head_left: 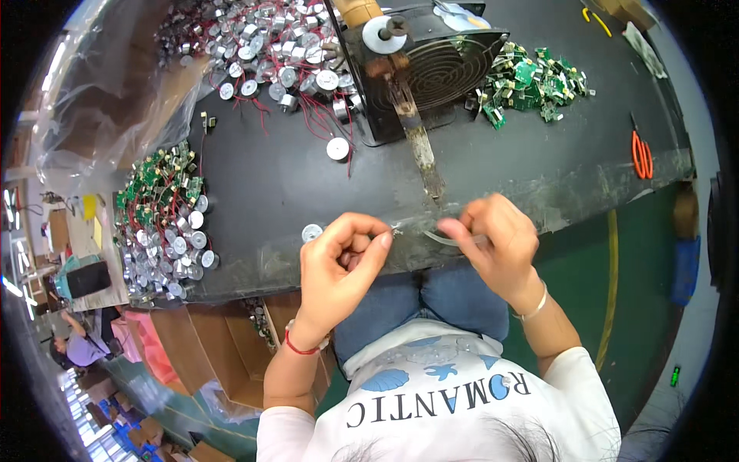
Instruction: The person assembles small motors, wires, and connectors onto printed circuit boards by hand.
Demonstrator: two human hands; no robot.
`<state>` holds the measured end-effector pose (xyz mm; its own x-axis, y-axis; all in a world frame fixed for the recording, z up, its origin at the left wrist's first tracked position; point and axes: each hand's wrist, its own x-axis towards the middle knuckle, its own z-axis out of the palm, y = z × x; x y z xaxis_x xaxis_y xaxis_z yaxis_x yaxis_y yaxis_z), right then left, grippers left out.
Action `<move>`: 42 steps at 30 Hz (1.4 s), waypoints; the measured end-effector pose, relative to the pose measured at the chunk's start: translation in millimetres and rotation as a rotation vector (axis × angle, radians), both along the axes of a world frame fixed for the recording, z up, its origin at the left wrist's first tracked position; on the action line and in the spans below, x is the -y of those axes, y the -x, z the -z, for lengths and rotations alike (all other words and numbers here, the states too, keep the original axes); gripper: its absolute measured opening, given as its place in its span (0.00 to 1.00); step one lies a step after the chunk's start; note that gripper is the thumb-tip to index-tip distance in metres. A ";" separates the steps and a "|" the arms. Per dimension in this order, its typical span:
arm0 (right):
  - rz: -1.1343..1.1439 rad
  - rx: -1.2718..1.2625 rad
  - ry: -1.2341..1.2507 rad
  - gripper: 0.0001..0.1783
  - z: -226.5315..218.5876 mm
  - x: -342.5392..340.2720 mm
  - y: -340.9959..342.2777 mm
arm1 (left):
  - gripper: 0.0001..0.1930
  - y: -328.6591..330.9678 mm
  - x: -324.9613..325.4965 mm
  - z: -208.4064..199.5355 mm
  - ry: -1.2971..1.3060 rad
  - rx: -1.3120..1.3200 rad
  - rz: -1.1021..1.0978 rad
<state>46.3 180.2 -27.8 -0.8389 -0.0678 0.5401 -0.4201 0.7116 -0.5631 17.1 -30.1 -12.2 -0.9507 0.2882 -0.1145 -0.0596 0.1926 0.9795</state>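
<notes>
My left hand (346,266) is closed in a pinch at the table's front edge. Something tiny shows at its fingertips, too small to name. Level with it, my right hand (500,242) is curled, thumb against fingers and slightly blurred, on a thin pale strand (440,239) that sticks out toward the left hand. Just beyond both hands, the worn tip of a soldering iron (419,146) points down at the table edge. A silver round motor (311,232) lies on the table beside my left hand.
Behind the iron stands a black fan (450,73). Motors with red wires (289,54) are heaped far left, green circuit boards (531,81) to its right. Wired boards and motors (173,231) pile at left. Orange-handled scissors (641,154) lie right. Cardboard boxes (215,346) stand below the table.
</notes>
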 end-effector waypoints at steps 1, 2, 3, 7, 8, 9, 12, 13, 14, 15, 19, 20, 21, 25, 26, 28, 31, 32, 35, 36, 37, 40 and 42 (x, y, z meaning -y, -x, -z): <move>0.001 0.006 0.000 0.19 -2.3 0.7 -2.9 | 0.01 -0.7 -2.6 0.6 -0.022 0.022 0.020; -0.007 0.092 0.179 0.18 -4.9 2.6 -6.0 | 0.01 -3.5 -2.6 -1.1 -0.046 0.047 0.020; -0.015 0.179 0.359 0.17 -7.0 4.6 -8.6 | 0.01 -4.7 -4.5 -0.6 -0.041 0.049 0.016; -0.117 0.193 0.527 0.13 -1.1 11.6 -17.7 | 0.03 -5.4 -6.7 3.8 -0.215 0.127 0.036; -0.117 0.191 0.530 0.13 -3.0 12.3 -16.9 | 0.03 -4.5 -8.5 4.9 -0.214 0.073 0.055; -0.161 0.182 0.574 0.11 -4.3 13.2 -15.8 | 0.03 -3.8 -10.6 5.4 -0.214 0.019 0.074; -0.253 0.147 0.567 0.07 -6.8 10.0 -11.6 | 0.03 -2.1 -18.5 4.3 -0.230 -0.017 0.061; -0.241 0.135 0.570 0.07 -5.0 10.6 -10.5 | 0.03 -1.1 -20.1 4.7 -0.267 -0.024 0.044; -0.228 0.126 0.574 0.06 -3.9 10.4 -10.4 | 0.03 -1.2 -21.3 4.0 -0.265 -0.027 0.048; -0.227 0.122 0.576 0.06 -4.3 10.4 -10.1 | 0.04 -1.6 -22.1 3.0 -0.345 0.059 0.055; -0.194 0.119 0.614 0.06 -7.8 5.7 -6.7 | 0.04 0.4 -28.6 -0.3 -0.486 0.222 0.058; -0.190 0.116 0.607 0.06 -8.0 4.4 -5.2 | 0.04 1.3 -29.3 -0.7 -0.485 0.220 0.061; -0.187 0.114 0.608 0.06 -8.0 3.9 -3.7 | 0.04 2.3 -30.1 -0.9 -0.507 0.234 0.056; -0.184 0.043 0.582 0.06 -7.6 -0.5 2.2 | 0.04 6.4 -36.3 -2.8 -0.551 0.250 0.041; -0.184 0.028 0.576 0.06 -8.2 -1.1 3.2 | 0.04 7.1 -37.0 -2.8 -0.551 0.250 0.046; -0.177 0.023 0.580 0.06 -9.8 -1.4 4.3 | 0.04 8.0 -38.2 -2.4 -0.580 0.237 0.040; -0.173 0.008 0.580 0.07 -12.1 -0.5 6.6 | 0.04 7.8 -38.6 -4.4 -0.591 0.211 0.026; -0.175 -0.003 0.576 0.06 -12.7 0.1 7.1 | 0.04 7.6 -38.9 -4.8 -0.591 0.211 0.029; -0.171 -0.047 0.578 0.06 -11.7 2.4 7.5 | 0.04 7.1 -40.0 -6.3 -0.621 0.196 0.021; -0.169 -0.047 0.579 0.06 -12.7 2.2 7.7 | 0.04 6.7 -41.0 -7.5 -0.621 0.192 0.016; -0.168 -0.047 0.570 0.06 -14.4 1.5 8.6 | 0.04 6.4 -41.7 -8.4 -0.622 0.189 0.010; -0.175 -0.032 0.587 0.06 -8.8 1.7 6.3 | 0.04 1.9 -41.5 -8.5 -0.535 0.156 0.001; -0.181 -0.018 0.610 0.06 -5.6 1.5 4.4 | 0.04 0.5 -39.3 -5.0 -0.499 0.153 0.007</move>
<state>42.0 178.7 -22.2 -0.8332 0.1167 0.5406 -0.5171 0.1822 -0.8363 16.6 9.2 -7.3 -0.9318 0.3493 -0.0985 -0.2091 -0.2949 0.9324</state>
